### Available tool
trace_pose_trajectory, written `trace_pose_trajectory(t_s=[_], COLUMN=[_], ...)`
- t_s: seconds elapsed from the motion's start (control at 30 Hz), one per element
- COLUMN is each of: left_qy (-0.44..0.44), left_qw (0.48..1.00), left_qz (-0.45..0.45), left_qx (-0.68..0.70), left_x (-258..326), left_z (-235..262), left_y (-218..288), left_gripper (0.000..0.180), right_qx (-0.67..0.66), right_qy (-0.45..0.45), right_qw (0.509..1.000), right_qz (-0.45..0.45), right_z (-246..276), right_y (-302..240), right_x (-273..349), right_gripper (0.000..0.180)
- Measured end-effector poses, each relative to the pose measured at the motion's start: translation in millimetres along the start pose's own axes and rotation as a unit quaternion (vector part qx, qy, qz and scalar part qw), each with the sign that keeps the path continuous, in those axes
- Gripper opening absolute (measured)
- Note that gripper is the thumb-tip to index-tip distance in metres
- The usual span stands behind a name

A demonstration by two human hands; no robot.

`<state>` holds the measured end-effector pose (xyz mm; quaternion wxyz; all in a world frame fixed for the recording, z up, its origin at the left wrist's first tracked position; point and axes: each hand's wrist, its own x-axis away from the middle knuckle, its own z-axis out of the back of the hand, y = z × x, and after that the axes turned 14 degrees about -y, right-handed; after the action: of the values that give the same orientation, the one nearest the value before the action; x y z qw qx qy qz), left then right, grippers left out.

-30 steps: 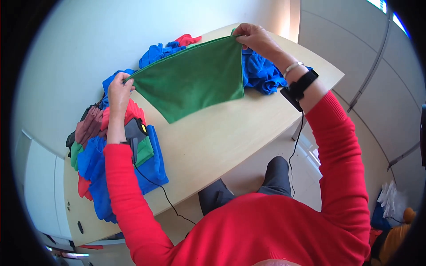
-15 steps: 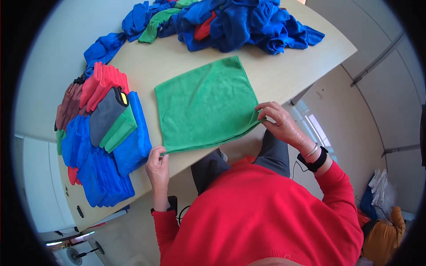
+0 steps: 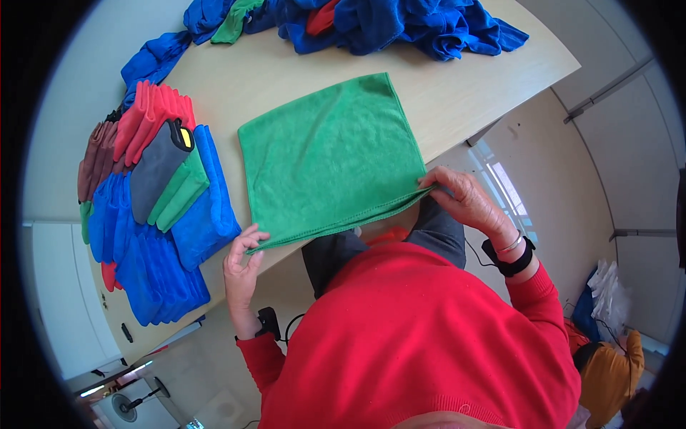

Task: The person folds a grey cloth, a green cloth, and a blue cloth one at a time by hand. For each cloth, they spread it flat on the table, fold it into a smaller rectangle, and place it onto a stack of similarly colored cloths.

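A green cloth point(image 3: 332, 154), folded in layers, lies on the pale wooden table point(image 3: 493, 93) with its near edge hanging slightly over the table's front. My right hand point(image 3: 468, 202) pinches the near right corner between thumb and fingers, and that corner is lifted a little past the edge. At the near left corner my left hand point(image 3: 241, 275) has its thumb below and its fingers on top of the cloth, the corner between them. Between the hands the hemmed edges of the layers lie almost together.
Folded cloths stand stacked on the left: red point(image 3: 153, 121), brown point(image 3: 98, 157), blue point(image 3: 161, 279), green point(image 3: 179, 189), and a grey one point(image 3: 161, 168) with black trim. A loose heap of blue cloths point(image 3: 371, 25) spreads along the far side. White cabinets point(image 3: 607, 50) stand to the right.
Both hands have shifted slightly outward, the right to the right and the left to the left, with the cloth's near edge stretched between them. The view has shifted a little.
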<state>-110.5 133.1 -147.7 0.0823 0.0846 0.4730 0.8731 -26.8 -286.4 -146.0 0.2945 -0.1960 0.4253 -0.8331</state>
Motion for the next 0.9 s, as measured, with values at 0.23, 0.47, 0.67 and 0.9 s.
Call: trace_pose_trajectory(t_s=[0.23,0.47,0.67,0.9], left_qy=[-0.026,0.150,0.148,0.139], left_qw=[0.982,0.972,0.983,0.978], left_qz=[0.131,0.106,0.105,0.127], left_qx=[0.134,0.148,-0.032,-0.088], left_x=[-29,-119,-178,-183], left_z=[24,39,45,42], left_y=[22,22,-25,-57], left_gripper=[0.012,0.014,0.019,0.020], right_qx=[-0.090,-0.131,-0.006,0.038], right_qy=[-0.180,-0.035,0.062,0.154], right_qw=[0.977,0.989,0.995,0.984], right_qz=[-0.074,-0.061,-0.073,-0.078], right_z=[79,102,80,62], right_y=[3,26,58,59], right_x=[-57,-143,-179,-178], right_gripper=[0.011,0.013,0.014,0.015])
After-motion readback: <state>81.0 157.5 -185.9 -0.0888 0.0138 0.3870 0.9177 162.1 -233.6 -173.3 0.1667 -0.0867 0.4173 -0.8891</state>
